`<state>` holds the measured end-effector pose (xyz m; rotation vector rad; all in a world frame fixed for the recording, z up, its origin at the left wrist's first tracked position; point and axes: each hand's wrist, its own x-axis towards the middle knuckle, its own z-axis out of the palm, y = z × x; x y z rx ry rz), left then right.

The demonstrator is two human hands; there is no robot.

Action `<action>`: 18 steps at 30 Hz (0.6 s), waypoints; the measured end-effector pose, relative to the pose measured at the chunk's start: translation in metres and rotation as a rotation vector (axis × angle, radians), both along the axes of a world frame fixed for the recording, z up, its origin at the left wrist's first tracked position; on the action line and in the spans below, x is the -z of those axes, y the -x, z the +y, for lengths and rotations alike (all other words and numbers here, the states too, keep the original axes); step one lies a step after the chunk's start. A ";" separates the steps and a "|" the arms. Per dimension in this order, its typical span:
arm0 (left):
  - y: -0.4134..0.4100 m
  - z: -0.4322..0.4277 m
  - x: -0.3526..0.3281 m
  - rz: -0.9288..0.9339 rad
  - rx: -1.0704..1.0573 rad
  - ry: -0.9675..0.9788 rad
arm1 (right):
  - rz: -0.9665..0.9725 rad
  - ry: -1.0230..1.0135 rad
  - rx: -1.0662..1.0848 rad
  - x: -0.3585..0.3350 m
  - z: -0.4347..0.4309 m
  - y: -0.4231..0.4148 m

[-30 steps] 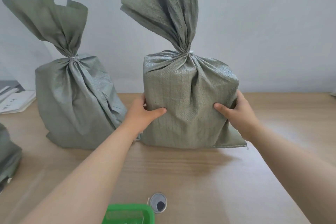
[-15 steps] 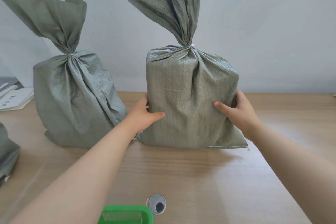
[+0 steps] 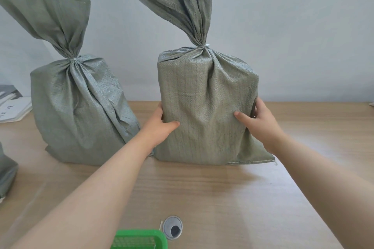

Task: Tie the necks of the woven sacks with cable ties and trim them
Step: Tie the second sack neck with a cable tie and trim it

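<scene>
Both hands clamp the centre sack (image 3: 206, 107) from either side: left hand (image 3: 159, 125) on its left flank, thumb across the front, right hand (image 3: 258, 121) on its right flank, thumb also in front. I can't see the other fingers, they wrap behind the fabric. Sack stands upright on the table (image 3: 222, 194), neck cinched by a white tie (image 3: 205, 46), with the loose top fanning up and cut off by the frame edge.

Second sack (image 3: 81, 111) stands just left of it, also tied at the neck with a pale tie (image 3: 73, 59). Their bases look to touch, but my left forearm covers that spot, so I can't tell.

Table is light wood grain, butted against a plain pale wall (image 3: 303, 36). Round grey grommet (image 3: 172, 227) sits in the tabletop near me, a small pale sliver beside it, too small to identify. Green basket (image 3: 139, 239) is cropped by the bottom edge, contents unreadable. More grey-green fabric (image 3: 6, 172) shows at the left edge, mostly out of frame. White papers (image 3: 14, 108) lie far left, print illegible.
</scene>
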<state>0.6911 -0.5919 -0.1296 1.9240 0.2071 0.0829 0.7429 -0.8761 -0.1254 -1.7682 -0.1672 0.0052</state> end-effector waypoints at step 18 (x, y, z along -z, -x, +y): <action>0.018 0.007 0.007 0.131 -0.004 -0.144 | 0.044 0.066 0.081 0.012 -0.010 0.003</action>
